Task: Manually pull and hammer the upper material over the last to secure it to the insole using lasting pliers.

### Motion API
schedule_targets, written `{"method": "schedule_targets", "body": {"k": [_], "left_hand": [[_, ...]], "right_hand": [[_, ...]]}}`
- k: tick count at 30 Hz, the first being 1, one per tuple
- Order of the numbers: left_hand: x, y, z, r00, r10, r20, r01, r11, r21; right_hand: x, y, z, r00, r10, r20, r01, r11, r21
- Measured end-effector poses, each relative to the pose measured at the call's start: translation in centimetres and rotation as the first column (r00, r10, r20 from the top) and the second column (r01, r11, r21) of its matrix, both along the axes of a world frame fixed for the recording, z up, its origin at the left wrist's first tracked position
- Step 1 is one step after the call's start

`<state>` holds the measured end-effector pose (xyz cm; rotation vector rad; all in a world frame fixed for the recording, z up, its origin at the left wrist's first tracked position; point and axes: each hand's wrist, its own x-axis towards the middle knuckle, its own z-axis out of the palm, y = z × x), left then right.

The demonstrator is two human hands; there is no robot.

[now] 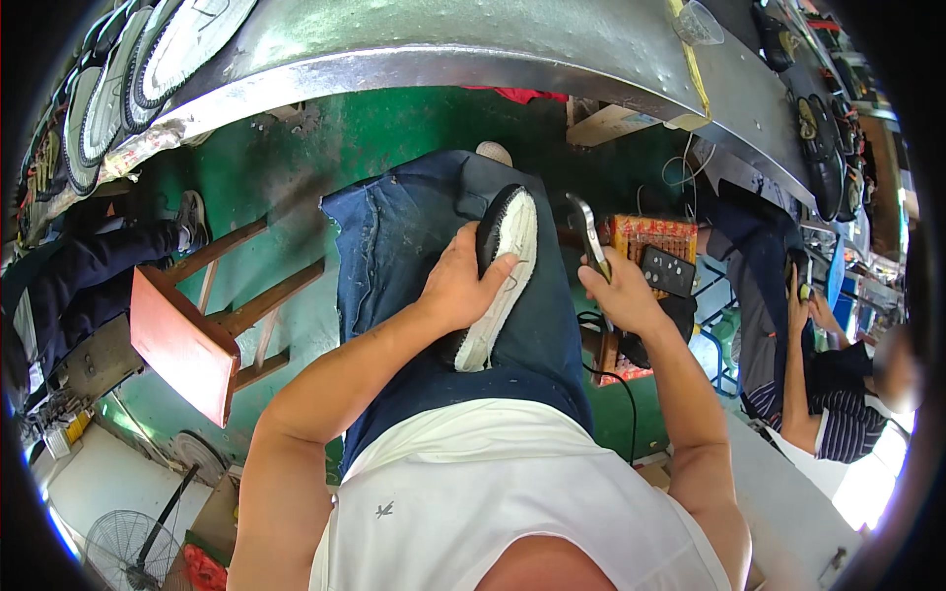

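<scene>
On the dark blue cloth [394,266] over my lap lies a shoe [507,256], its pale, unfinished-looking bottom turned up and its dark upper showing along the edges. The fingers of my left hand [460,284] wrap round its left side, with the thumb pressed across the bottom near a short dark thread or line. To the right of the shoe, apart from it, my right hand [628,295] grips pliers [588,229] by the handles. Their curved metal head points up and away from me. The lower handles are partly hidden by my fingers.
Ahead runs a metal-topped bench [424,39], with several shoes [182,49] at its left. A wooden stool [187,335] lies tipped at left. Beside my right knee stands a red patterned box [650,236] with a black device [667,271]. Another person [818,394] works at right.
</scene>
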<state>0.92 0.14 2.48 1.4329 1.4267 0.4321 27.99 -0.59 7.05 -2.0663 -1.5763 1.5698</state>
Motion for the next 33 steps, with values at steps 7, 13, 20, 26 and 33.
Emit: {"method": "schedule_targets", "body": {"k": [7, 13, 20, 26, 33], "left_hand": [[-1.4, 0.2, 1.7, 0.956, 0.187, 0.227, -0.212, 0.973, 0.095], [-6.9, 1.7, 9.6, 0.128, 0.212, 0.969, 0.053, 0.974, -0.220], [-5.2, -0.8, 5.0, 0.165, 0.607, 0.777, -0.150, 0.794, -0.589], [-3.5, -2.7, 0.5, 0.338, 0.534, 0.775, -0.268, 0.844, -0.465], [-1.9, -3.8, -2.3, 0.864, 0.421, 0.275, -0.361, 0.900, -0.244]], "right_hand": [[-2.9, 9.1, 9.3, 0.945, 0.124, 0.303, -0.312, 0.622, 0.718], [-5.0, 16.5, 12.2, 0.768, -0.112, 0.631, -0.633, 0.024, 0.774], [-7.6, 4.5, 5.0, 0.940, 0.290, -0.180, -0.120, 0.774, 0.622], [-8.3, -5.4, -0.4, 0.739, -0.054, -0.672, 0.061, 0.998, -0.014], [-5.8, -5.8, 0.3, 0.955, 0.187, -0.229, -0.126, 0.957, 0.260]]}}
